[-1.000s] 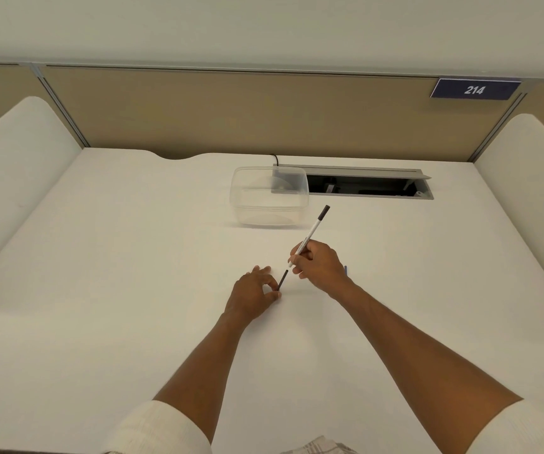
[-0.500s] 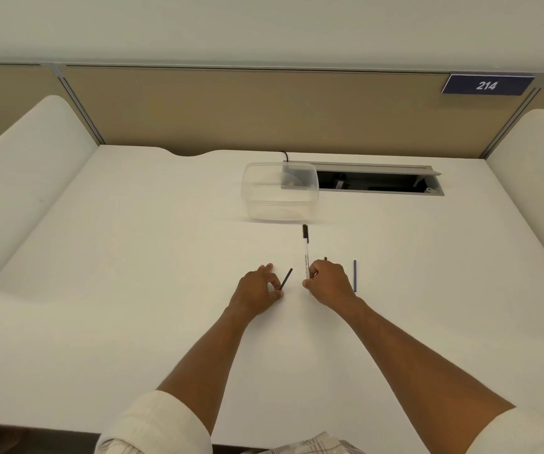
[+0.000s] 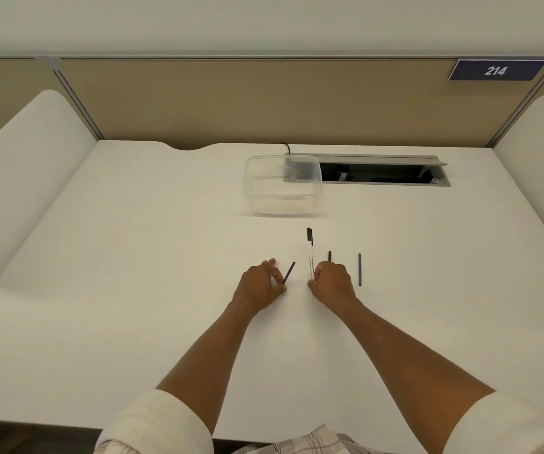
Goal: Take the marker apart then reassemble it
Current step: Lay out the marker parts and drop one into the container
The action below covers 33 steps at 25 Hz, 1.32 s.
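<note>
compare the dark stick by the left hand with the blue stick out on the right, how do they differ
The dark stick lies slanted; the blue stick lies straight, pointing away from the person. The dark stick looks black and touches the left hand; the blue stick lies alone, clear of the right hand. Both are thin rods lying flat on the white desk.

A clear plastic container stands on the white desk just beside an open cable slot with a black cable behind it, beige partition panels close the back, and a blue sign reads 214.
</note>
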Motion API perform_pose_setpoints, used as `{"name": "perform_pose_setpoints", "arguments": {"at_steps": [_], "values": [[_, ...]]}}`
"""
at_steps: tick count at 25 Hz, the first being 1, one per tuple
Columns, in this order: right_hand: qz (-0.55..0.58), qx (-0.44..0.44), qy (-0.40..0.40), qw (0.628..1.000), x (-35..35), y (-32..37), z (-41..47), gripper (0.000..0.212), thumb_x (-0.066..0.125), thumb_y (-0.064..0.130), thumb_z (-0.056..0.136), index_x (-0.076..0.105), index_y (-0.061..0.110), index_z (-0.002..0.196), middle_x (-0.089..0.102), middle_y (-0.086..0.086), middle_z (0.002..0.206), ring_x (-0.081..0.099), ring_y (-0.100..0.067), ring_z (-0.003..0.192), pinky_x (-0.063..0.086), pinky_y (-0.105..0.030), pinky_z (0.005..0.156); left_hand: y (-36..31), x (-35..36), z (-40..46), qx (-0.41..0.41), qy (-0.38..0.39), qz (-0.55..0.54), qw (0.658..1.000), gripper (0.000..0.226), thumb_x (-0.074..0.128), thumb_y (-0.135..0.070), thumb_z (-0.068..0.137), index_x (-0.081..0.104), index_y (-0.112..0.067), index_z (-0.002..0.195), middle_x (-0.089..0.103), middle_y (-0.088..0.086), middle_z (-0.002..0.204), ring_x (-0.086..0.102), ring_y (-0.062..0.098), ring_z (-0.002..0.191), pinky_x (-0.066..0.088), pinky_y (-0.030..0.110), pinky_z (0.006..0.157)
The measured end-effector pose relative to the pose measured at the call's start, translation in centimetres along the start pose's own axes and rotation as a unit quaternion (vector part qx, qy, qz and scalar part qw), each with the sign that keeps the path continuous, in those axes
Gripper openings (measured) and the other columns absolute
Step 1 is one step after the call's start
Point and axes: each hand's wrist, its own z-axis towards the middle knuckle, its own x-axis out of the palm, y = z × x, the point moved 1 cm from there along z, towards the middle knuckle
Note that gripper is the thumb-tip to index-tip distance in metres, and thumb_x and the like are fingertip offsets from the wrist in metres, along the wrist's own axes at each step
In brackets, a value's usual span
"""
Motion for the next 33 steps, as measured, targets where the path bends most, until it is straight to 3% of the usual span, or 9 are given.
{"name": "perform_pose_setpoints", "arguments": {"at_steps": [33], "values": [[-0.005, 0.002, -0.005, 1.000, 0.78, 0.34, -0.06, 0.024, 0.062, 0.020, 0.084, 0.060, 0.008, 0.105, 0.065, -0.013, 0.107, 0.063, -0.033, 0.098, 0.050, -0.033, 0.076, -0.03, -0.14, 0.06, -0.016, 0.007, -0.001, 1.000, 0.009, 0.072, -0.026, 0.081, 0.069, -0.021, 0.088, 0.040, -0.002, 0.152, 0.035, 0.010, 0.141, 0.033, 0.028, 0.109]]}}
